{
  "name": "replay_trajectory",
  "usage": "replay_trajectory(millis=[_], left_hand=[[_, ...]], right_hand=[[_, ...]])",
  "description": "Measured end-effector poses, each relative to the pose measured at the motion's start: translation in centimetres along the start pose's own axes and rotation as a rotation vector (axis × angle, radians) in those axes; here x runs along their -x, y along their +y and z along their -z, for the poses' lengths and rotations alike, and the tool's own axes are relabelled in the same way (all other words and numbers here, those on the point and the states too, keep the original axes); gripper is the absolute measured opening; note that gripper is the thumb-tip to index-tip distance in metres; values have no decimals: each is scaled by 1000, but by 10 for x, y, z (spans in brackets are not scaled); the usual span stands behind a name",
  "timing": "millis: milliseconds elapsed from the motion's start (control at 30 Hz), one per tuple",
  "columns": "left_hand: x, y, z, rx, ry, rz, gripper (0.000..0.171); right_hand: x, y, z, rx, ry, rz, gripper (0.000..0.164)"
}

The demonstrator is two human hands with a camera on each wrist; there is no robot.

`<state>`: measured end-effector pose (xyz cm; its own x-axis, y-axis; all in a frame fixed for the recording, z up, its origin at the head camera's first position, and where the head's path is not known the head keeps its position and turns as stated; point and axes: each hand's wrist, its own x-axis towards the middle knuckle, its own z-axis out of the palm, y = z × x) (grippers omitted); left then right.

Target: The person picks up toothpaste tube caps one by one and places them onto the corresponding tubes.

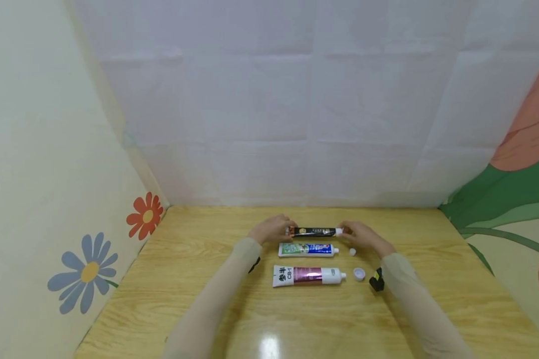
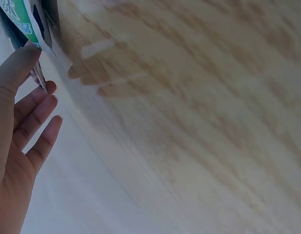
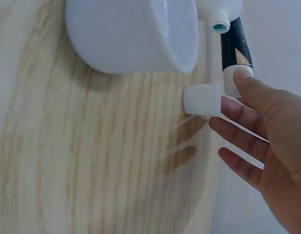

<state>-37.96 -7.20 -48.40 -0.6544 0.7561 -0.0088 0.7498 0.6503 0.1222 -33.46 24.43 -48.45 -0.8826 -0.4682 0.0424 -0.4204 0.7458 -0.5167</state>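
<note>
A black toothpaste tube (image 1: pixel 315 232) lies crosswise at the back of the row, its white cap (image 3: pixel 230 80) on. My left hand (image 1: pixel 273 229) pinches its flat tail end between thumb and fingers, and the other fingers are spread loosely in the left wrist view. With thumb and fingertip my right hand (image 1: pixel 363 235) pinches the white cap. Nearer to me lies a green, white and blue toothpaste tube (image 1: pixel 306 250) with a bare nozzle (image 3: pixel 219 25). In front of that is a larger white and magenta tube (image 1: pixel 308 275), also uncapped.
A small white cap (image 1: pixel 352 252) stands on the wooden table (image 1: pixel 269 311), just right of the middle tube's nozzle. Closer to me, a wider white cap (image 1: pixel 359 273) sits beside the magenta tube. A white sheet (image 1: pixel 296 124) hangs behind the table, with painted walls on both sides.
</note>
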Motion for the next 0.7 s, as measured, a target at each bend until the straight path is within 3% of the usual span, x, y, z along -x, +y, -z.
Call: replay_trajectory(millis=[700], left_hand=[[2, -3, -6, 71, -28, 31, 46]], right_hand=[[-4, 0, -4, 36, -18, 20, 26]])
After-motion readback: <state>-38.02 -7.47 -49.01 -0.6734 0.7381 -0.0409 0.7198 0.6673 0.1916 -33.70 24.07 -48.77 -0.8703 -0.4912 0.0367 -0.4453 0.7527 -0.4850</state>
